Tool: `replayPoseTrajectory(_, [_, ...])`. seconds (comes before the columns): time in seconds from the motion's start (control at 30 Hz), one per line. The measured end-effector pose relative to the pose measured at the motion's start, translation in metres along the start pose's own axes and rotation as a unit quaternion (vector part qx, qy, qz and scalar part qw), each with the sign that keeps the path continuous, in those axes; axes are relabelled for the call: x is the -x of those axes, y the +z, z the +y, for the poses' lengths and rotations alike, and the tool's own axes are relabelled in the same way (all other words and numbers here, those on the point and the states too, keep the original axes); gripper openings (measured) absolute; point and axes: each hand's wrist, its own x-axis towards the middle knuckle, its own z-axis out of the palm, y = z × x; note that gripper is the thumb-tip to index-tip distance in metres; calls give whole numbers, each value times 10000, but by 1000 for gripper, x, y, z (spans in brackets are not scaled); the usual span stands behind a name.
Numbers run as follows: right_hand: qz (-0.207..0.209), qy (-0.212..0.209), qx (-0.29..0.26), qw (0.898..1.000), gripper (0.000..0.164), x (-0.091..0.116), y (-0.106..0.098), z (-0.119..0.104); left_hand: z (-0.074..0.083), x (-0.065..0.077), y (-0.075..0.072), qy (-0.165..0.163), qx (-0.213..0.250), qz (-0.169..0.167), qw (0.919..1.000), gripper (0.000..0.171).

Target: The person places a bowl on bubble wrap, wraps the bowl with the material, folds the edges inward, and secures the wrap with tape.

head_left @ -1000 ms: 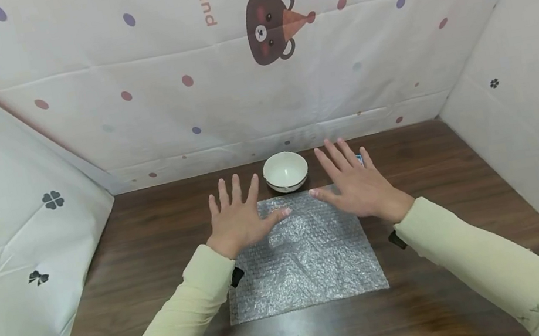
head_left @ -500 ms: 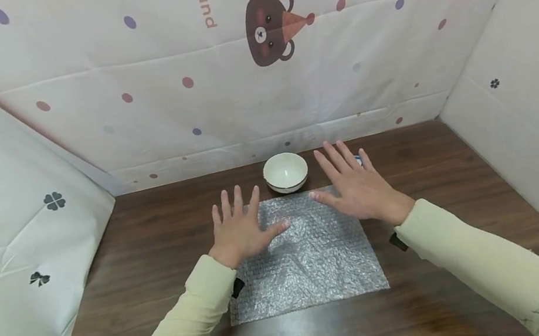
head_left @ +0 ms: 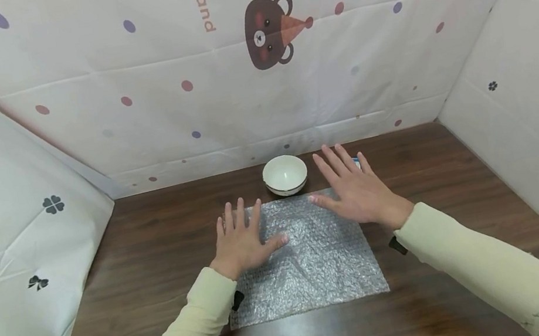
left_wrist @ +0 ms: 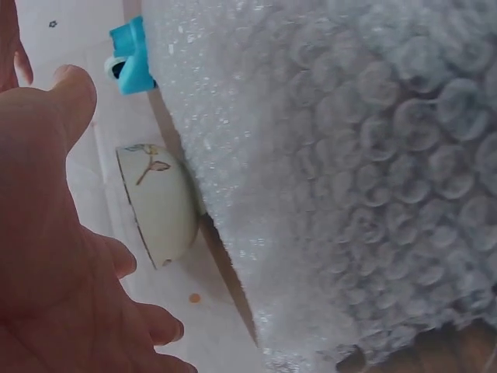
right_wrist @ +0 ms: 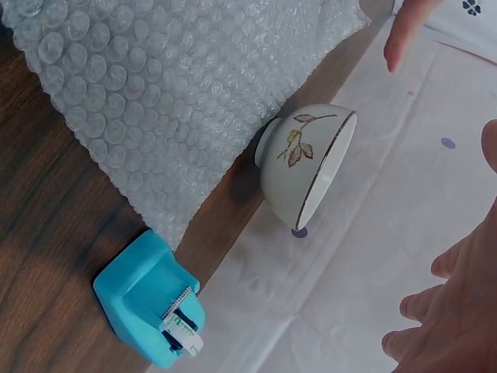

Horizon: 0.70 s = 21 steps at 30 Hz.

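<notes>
A sheet of bubble wrap [head_left: 311, 256] lies flat on the wooden table. Just behind its far edge stands a white bowl [head_left: 285, 175], upright, with a dark rim and a leafy flower print [right_wrist: 299, 148]. My left hand [head_left: 242, 247] hovers over the wrap's left side, fingers spread, holding nothing. Over the wrap's far right corner is my right hand [head_left: 359, 191], palm down with fingers apart, also holding nothing. Behind that hand, mostly hidden in the head view, sits a turquoise tape dispenser [right_wrist: 147, 295] with a roll of tape in it.
Patterned cloth covers the back wall [head_left: 144, 123] and both sides, meeting the table edges. Dark wood tabletop [head_left: 146, 260] shows around the wrap. Both wrists wear black camera mounts below light sleeves.
My left hand has drawn back toward the body, down along the left side of the wrap. The right hand, bowl and wrap have hardly moved.
</notes>
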Motion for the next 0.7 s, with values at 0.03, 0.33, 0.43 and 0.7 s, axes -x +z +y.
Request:
replayPoseTrajectory(0.03, [-7, 2, -2, 10000, 93, 0, 0, 0, -1, 0, 1, 14, 13, -4, 10000, 102])
replayPoseTrajectory(0.33, [-26, 14, -18, 10000, 93, 3, 1, -1, -10, 1, 15, 114, 8, -272, 9996, 106])
replayPoseTrajectory(0.43, [-30, 14, -44, 10000, 93, 3, 1, -1, -13, 2, 19, 201, 19, -308, 9993, 107])
replayPoseTrajectory(0.7, [-16, -21, -116, 9999, 92, 5, 3, -2, -18, 4, 27, 396, 67, -349, 9986, 104])
